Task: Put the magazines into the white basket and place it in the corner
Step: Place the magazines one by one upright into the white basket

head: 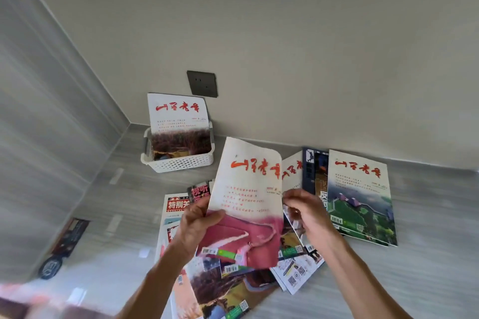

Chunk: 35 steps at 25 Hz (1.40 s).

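A white perforated basket stands on the grey floor by the wall, near the corner. One magazine stands upright inside it. My left hand grips the lower left edge of a white and pink magazine, lifted off the floor. My right hand is at that magazine's right edge, fingers curled; whether it holds the edge is unclear. Several more magazines lie fanned out on the floor beneath: a green-cover one at right, a dark one, and a red-titled one at left.
A dark wall socket sits just above the basket. The room's corner lies left of the basket, where the grey panelled wall meets the white wall. A dark object lies by the left wall on the floor.
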{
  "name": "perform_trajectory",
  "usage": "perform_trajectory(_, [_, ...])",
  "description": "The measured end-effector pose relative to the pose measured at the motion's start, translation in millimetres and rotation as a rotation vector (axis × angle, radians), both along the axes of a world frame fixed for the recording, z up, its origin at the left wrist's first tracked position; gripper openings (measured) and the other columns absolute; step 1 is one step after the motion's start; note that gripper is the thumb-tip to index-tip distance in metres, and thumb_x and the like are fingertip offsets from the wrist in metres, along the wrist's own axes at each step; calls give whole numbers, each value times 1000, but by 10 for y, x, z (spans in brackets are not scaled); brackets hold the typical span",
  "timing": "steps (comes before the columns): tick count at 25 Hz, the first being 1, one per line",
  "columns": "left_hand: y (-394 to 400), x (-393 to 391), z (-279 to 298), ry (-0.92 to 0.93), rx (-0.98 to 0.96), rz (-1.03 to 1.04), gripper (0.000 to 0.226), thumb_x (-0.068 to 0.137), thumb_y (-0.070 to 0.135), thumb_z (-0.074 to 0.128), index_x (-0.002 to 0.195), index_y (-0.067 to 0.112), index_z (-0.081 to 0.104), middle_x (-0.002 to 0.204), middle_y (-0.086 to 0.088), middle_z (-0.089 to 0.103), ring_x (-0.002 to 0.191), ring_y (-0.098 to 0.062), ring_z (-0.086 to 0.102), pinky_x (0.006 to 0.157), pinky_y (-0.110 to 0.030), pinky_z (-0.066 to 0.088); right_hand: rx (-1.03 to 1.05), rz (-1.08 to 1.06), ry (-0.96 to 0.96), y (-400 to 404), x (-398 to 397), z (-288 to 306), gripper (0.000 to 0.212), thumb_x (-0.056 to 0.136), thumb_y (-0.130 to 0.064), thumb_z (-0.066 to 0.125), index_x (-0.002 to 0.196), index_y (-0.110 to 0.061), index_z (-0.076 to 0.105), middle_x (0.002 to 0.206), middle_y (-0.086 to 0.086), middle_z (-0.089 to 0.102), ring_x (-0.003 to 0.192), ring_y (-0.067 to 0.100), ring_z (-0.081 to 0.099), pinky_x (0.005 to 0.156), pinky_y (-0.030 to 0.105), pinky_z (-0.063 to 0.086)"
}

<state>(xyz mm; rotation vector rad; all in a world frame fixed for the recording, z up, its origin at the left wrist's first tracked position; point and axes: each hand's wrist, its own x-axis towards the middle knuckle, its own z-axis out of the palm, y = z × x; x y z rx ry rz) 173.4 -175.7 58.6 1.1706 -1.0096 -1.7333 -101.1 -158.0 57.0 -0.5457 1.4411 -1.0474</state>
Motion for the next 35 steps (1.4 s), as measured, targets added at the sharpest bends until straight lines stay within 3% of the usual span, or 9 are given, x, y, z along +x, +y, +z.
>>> perform_trajectory(4, [-42, 227, -18, -202, -83, 81, 39, 79, -21, 59, 114, -4, 66, 86, -1, 79, 73, -24, 73, 66, -29, 61, 18, 48, 67, -104, 354, -10, 44, 70, -4, 70, 109, -22, 63, 99, 2, 74, 82, 17, 71, 60, 29, 54])
perform_trajectory(9, [5, 578, 56, 56, -92, 42, 35, 71, -3, 75, 104, -10, 68, 108, -36, 66, 95, -51, 64, 84, -58, 54, 77, 185, -122, -34, 759, -284, 76, 70, 13, 61, 134, -23, 41, 127, 6, 59, 89, 24, 64, 60, 35, 54])
perform_trajectory(11, [-41, 715, 115, 82, -94, -1, 34, 71, -1, 75, 104, -10, 68, 108, -35, 67, 94, -48, 66, 82, -53, 57, 17, 198, -237, -105, 869, -278, 64, 70, 17, 56, 126, -12, 51, 107, 16, 66, 78, 25, 61, 54, 33, 51])
perform_trajectory(14, [-176, 854, 127, -31, -102, 97, 24, 75, -9, 69, 97, 0, 75, 101, -23, 74, 89, -40, 70, 80, -48, 59, -22, 221, -113, -213, 960, -214, 31, 75, 6, 70, 103, -6, 65, 78, 10, 68, 65, 19, 61, 51, 30, 53])
perform_trajectory(18, [-251, 976, -32, -469, -65, 295, 36, 83, -10, 61, 101, 17, 76, 89, 7, 78, 76, -7, 73, 65, -26, 59, -90, 102, 94, -226, 1165, -197, 16, 89, -10, 66, 95, -23, 72, 90, -1, 77, 76, 15, 72, 60, 28, 57])
perform_trajectory(21, [-119, 1059, -208, -784, -60, 258, 24, 82, 5, 66, 99, 19, 76, 85, 5, 77, 65, -14, 71, 56, -36, 58, -70, 39, 232, -117, 1397, -259, 13, 95, -18, 61, 103, -20, 69, 100, 4, 76, 84, 21, 72, 71, 35, 59])
perform_trajectory(26, [-533, 1270, 163, -718, -250, 379, 20, 79, 10, 72, 81, 29, 74, 70, 32, 70, 61, -1, 69, 50, -22, 54, -323, -108, 169, -600, 1592, 179, 9, 90, -5, 64, 95, -11, 59, 96, 13, 73, 85, 30, 72, 71, 31, 61])
perform_trajectory(29, [-1165, 1426, 498, -551, -288, 549, 22, 81, -1, 69, 81, 21, 64, 75, 17, 73, 61, 6, 67, 50, -11, 50, -362, -72, 202, -1203, 1781, 512, 12, 85, 3, 66, 90, -6, 59, 93, 17, 72, 84, 30, 70, 73, 43, 59])
perform_trajectory(35, [-2283, 1666, 550, -578, -254, 516, 15, 88, 3, 57, 86, 17, 59, 93, -11, 74, 80, -23, 71, 69, -31, 56, -338, 146, 61, -2118, 2195, 563, 60, 64, -10, 81, 119, -21, 59, 112, -2, 70, 96, 8, 69, 64, 17, 56])
